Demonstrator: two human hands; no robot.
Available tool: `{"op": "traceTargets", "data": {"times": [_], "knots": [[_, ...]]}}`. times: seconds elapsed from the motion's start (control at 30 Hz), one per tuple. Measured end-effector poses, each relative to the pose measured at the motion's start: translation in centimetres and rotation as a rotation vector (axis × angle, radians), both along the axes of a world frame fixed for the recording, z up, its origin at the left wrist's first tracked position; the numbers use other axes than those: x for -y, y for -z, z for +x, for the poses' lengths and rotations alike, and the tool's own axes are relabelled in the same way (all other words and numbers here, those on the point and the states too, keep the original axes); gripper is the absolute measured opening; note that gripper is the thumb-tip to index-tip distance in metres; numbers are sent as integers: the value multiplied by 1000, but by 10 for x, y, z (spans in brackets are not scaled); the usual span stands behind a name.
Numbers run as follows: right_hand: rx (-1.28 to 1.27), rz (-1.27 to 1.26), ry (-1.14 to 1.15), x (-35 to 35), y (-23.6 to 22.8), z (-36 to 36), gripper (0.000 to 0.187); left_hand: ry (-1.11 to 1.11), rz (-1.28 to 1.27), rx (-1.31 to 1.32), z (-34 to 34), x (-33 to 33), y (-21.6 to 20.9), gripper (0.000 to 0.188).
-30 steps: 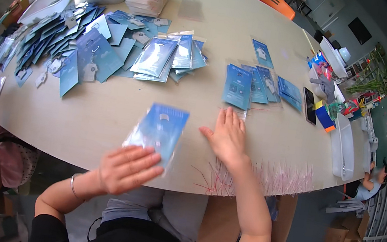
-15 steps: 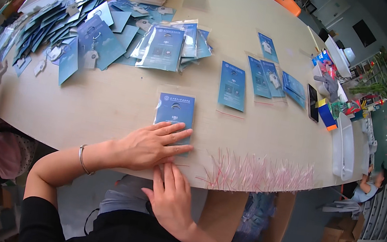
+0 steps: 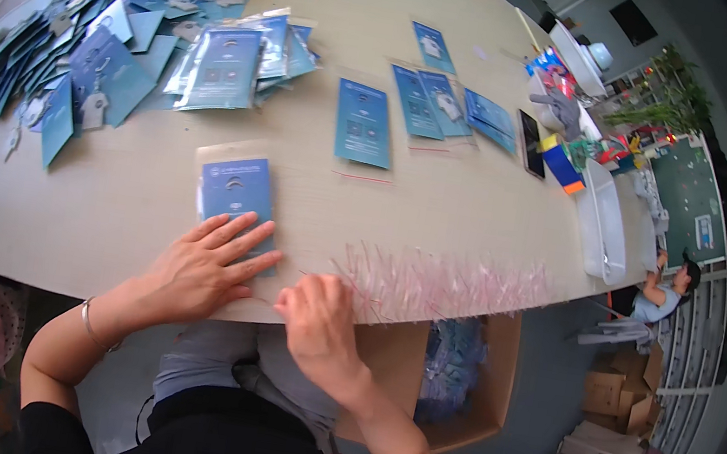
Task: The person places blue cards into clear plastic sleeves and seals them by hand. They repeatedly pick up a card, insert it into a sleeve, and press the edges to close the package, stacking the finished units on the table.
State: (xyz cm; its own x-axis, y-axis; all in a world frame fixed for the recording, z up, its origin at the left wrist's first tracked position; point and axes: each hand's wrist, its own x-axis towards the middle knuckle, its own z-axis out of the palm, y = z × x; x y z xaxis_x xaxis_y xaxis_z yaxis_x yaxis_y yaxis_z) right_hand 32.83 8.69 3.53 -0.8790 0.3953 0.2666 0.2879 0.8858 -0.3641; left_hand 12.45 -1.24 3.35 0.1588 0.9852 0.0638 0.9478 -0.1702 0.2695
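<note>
Blue packet [image 3: 236, 187] pinned, right hand [image 3: 318, 314] drawn away
Near left on the table [image 3: 82, 223], it is pressed by the left hand's [image 3: 198, 274] spread fingers alone — the right's are closed, contents not discernible.

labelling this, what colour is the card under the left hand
The card is blue, clearest in the head view.

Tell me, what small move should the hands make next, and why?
Probably draw the right hand gently away from the blue packet: curled, it seems to pinch a thin red strip, while the left hand lies spread on the packet, apparently steadying it.
</note>
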Motion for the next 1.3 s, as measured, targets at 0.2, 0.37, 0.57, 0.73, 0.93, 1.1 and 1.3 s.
{"op": "traceTargets", "data": {"times": [0.2, 0.37, 0.57, 0.73, 0.93, 1.1, 1.3], "knots": [[-104, -507, -208, -17, -53, 68, 16, -32, -58, -11, 3, 0, -5, 60], [-699, -426, 1002, -179, -29, 230, 20, -48, -66, -34, 7, 1, -7, 61], [20, 24, 1536, -301, 16, 354, 26, -37, -75, -56, 7, -3, -7, 64], [347, -12, 1521, -313, 15, 341, 19, -39, -95, -69, 7, -1, -12, 65], [85, 687, 1408, -245, -26, 273, 12, 43, -96, -34, 4, 5, -16, 61], [-340, -39, 380, -87, -31, 98, 38, 85, -105, 4, 4, 24, -14, 60], [-180, 4, -238, -3, 17, 13, 36, 83, -67, 153, 3, 26, -7, 68]]}}
